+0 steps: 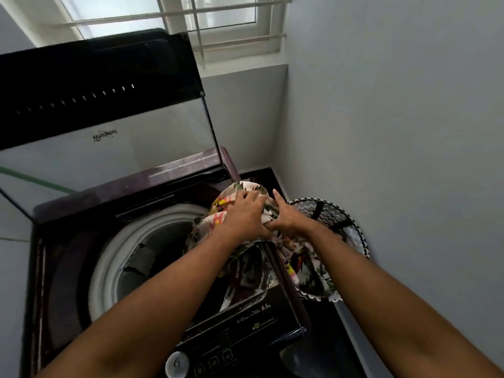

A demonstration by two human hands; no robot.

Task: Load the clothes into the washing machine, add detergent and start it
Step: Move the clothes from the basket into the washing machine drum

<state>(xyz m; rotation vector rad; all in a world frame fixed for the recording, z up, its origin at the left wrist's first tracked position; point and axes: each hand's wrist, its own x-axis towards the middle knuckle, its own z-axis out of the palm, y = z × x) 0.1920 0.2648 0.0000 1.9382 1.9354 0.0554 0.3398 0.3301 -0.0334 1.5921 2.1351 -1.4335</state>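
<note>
Head view, looking down into a narrow laundry corner. Pale grey-blue walls [395,118] close in at the back and right side, and a white-framed window [191,20] with horizontal bars sits high at the top of the picture. Dark flooring shows in the strip between machine and right wall.

A top-loading washer [62,268] with a dark maroon body fills the left and centre. Its lid [103,105] stands raised toward the back, dark across the upper part and see-through lower down, with a brand name printed on it. The round drum [152,249] is open, ringed in white, with dark grey cloth lying inside. A black control panel [240,331] runs along the washer's right edge, with buttons, a round dial and a "6.5" mark.

Two bare forearms reach in from the bottom of the frame. The left hand [242,216] is curled over a bunched floral garment [237,203], cream with pink, yellow and green print. The right hand [286,219] grips the same cloth just beside it, with the index finger sticking straight out. The two hands touch. They hold the garment above the washer's right edge, between the drum and a basket; its loose end hangs down over the control panel.

The basket [351,227], patterned in grey and white zigzags with a black-and-white braided rim, stands on the floor between the washer and the right wall.
</note>
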